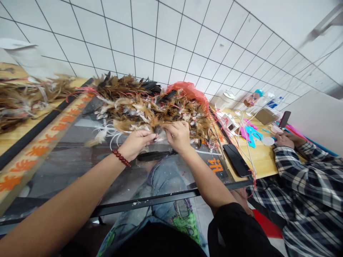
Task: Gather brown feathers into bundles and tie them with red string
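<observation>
Just beyond the near edge of a glass-topped table (80,142), my hands work close together at a pile of brown feathers (139,110). My left hand (138,142), with a dark red bead bracelet (121,158) at the wrist, is closed in a pinch on a small tuft of feathers. Thumb and fingers of my right hand (178,135) are pressed together at the same tuft from the other side. Exactly where each fingertip grips is hard to see. White plastic ties (107,131) lie left of my hands, and a long black feather (154,156) lies below them.
A red plastic bag (189,89) sits behind the pile. More feathers (21,100) lie at the left. On the right are a black phone (237,160), white cables, a white device (227,122) and blue and pink pieces (250,134). A co-worker in a plaid sleeve (300,160) sits there.
</observation>
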`<state>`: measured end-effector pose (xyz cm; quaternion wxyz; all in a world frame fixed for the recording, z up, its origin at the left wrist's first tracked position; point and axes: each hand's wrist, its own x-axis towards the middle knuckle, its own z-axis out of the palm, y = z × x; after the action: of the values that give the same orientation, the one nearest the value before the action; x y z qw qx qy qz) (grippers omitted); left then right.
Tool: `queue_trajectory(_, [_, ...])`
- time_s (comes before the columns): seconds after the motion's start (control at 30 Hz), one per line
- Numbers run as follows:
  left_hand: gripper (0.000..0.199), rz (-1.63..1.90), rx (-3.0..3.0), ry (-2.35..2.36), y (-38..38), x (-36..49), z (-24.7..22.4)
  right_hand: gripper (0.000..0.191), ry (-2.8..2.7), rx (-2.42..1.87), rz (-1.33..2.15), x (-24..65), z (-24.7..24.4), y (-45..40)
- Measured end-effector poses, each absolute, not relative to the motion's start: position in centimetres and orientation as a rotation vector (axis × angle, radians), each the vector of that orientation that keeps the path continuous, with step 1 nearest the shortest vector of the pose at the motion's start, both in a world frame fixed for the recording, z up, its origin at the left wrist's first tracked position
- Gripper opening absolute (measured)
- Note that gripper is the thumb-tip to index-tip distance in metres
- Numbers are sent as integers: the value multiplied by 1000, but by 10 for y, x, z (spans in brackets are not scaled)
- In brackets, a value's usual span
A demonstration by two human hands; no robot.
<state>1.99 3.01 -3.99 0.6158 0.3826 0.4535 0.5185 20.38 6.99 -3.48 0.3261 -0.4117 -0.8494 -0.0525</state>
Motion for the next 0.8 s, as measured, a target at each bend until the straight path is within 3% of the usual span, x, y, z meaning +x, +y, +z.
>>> queue_trajectory(0.13, [11,1311,675,973,34,17,-38,35,-2000,-1139,116,201,-37,76])
queue_trajectory(0.27, [5,1366,583,943,36,16,-37,28,-1698,-1084,817,192,-45,84])
queue_trajectory(0.4, [6,1257,633,920,34,17,-38,32,-1621,-853,1381,183,-46,79])
queue_trajectory(0.8, [8,1088,720,974,29,18,-33,37,-1511,-829,1314,175,-47,71])
